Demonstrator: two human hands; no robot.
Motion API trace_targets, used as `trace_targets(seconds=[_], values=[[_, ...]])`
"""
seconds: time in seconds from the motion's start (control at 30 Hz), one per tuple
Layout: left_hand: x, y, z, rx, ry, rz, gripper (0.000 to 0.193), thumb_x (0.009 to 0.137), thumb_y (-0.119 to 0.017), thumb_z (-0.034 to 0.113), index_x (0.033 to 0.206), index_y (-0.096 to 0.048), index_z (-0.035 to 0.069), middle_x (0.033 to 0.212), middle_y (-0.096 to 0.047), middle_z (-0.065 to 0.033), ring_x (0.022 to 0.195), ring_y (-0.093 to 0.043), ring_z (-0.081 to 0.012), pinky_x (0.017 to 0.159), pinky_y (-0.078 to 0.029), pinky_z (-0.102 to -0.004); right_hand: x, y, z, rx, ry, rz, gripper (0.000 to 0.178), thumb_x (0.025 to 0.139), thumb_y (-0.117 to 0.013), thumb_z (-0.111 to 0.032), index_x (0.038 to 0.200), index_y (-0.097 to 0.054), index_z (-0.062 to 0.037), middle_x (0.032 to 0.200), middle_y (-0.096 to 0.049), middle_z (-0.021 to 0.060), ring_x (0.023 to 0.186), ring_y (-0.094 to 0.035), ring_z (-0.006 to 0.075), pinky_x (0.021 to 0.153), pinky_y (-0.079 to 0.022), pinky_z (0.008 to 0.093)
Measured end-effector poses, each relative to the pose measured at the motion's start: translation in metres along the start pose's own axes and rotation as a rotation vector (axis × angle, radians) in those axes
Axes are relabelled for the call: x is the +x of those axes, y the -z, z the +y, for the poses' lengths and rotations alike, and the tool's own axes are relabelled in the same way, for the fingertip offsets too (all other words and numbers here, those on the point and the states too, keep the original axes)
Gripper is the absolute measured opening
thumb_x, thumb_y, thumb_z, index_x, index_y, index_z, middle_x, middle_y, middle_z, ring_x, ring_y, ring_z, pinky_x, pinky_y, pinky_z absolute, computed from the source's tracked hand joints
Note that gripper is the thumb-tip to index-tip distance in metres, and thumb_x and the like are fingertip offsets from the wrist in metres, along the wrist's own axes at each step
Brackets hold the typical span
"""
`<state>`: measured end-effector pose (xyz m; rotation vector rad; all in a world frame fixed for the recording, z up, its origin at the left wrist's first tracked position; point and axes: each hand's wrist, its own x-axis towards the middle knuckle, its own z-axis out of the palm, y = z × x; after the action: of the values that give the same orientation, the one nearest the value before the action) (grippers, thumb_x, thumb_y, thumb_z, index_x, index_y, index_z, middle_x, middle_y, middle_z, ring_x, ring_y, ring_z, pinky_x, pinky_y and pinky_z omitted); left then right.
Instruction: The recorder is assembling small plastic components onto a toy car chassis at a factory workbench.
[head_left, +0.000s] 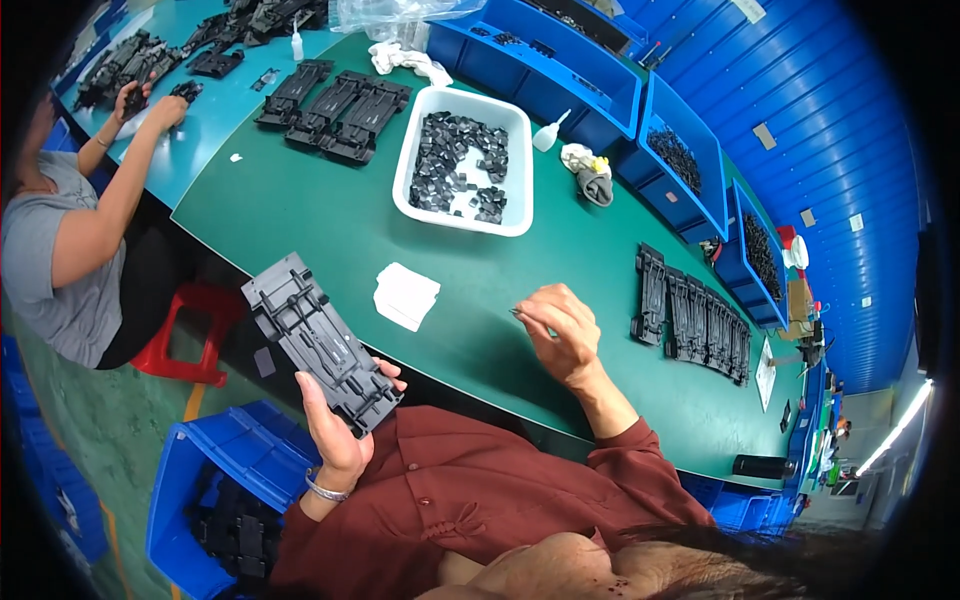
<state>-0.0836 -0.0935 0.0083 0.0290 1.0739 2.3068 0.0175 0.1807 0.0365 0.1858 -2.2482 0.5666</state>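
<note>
My left hand point(338, 428) is wrapped round the lower end of a dark grey plastic toy car chassis point(318, 335), tilted in front of me over the table's near edge. Its moulded side, with ribs and crossbars, shows. Above the green tabletop, my right hand point(562, 330) is closed in a pinch. A tiny, thin bit pokes out at its fingertips, too small to name. Between the two hands lies a white piece of paper point(406, 297). Beyond it stands a white tub point(402, 196) holding many small black plastic parts point(440, 160).
Several similar chassis stand in a row point(705, 318) on the right; more point(362, 118) lie at the far left. Blue bins point(690, 185) line the back, near a white squeeze bottle point(548, 135). A co-worker point(70, 240) sits at left by a red stool point(180, 350). A blue crate point(235, 450) stands beside me.
</note>
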Motion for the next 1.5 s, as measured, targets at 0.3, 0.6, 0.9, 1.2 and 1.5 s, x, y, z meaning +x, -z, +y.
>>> trace_targets(seconds=[0.3, 0.6, 0.9, 1.2, 1.5], values=[[0.001, 0.003, -0.005, 0.004, -0.028, -0.01, 0.079, 0.105, -0.02, 0.068, 0.126, -0.053, -0.001, 0.101, -0.069, -0.0185, 0.092, -0.069, -0.0289, 0.081, -0.059, -0.043, 0.014, 0.011, -0.017, -0.03, 0.268, 0.047, 0.029, 0.076, -0.07, 0.012, 0.102, -0.067, 0.0, 0.093, -0.068, 0.0119, 0.078, -0.068, 0.0281, 0.069, -0.058, 0.0379], [0.006, 0.002, 0.004, -0.142, 0.067, -0.07, 0.083, 0.104, -0.022, 0.07, 0.118, -0.06, -0.003, 0.106, -0.066, -0.0158, 0.099, -0.068, -0.0322, 0.085, -0.058, -0.047, -0.011, -0.031, -0.013, 0.468, -0.721, -0.06, 0.015, 0.091, -0.067, 0.005, 0.106, -0.066, 0.0013, 0.092, -0.072, 0.0096, 0.086, -0.073, 0.0163, 0.079, -0.056, 0.0292], [0.006, 0.017, -0.004, -0.179, 0.009, -0.072, 0.078, 0.106, -0.025, 0.066, 0.134, -0.053, -0.001, 0.12, -0.065, -0.0158, 0.109, -0.067, -0.0298, 0.092, -0.057, -0.0459, 0.012, -0.048, -0.005, 0.27, -0.743, -0.267, 0.012, 0.093, -0.067, 0.0, 0.104, -0.071, 0.0028, 0.09, -0.075, 0.0097, 0.085, -0.074, 0.0168, 0.079, -0.057, 0.0292], [0.005, 0.021, -0.009, -0.181, -0.001, -0.056, 0.073, 0.108, -0.025, 0.062, 0.133, -0.053, -0.001, 0.116, -0.066, -0.0156, 0.106, -0.067, -0.0291, 0.09, -0.057, -0.0449, 0.037, -0.062, -0.003, 0.251, -0.618, -0.342, 0.01, 0.09, -0.07, -0.003, 0.099, -0.073, 0.0022, 0.085, -0.074, 0.0058, 0.077, -0.068, 0.0108, 0.073, -0.054, 0.0271], [0.004, 0.027, -0.013, -0.222, 0.021, -0.016, 0.073, 0.108, -0.025, 0.06, 0.133, -0.054, -0.002, 0.116, -0.067, -0.0169, 0.104, -0.069, -0.0292, 0.088, -0.059, -0.0444, 0.053, -0.087, -0.008, 0.254, -0.684, -0.44, 0.01, 0.088, -0.071, -0.004, 0.096, -0.072, 0.0022, 0.085, -0.071, 0.0085, 0.08, -0.068, 0.0158, 0.074, -0.053, 0.0308]])
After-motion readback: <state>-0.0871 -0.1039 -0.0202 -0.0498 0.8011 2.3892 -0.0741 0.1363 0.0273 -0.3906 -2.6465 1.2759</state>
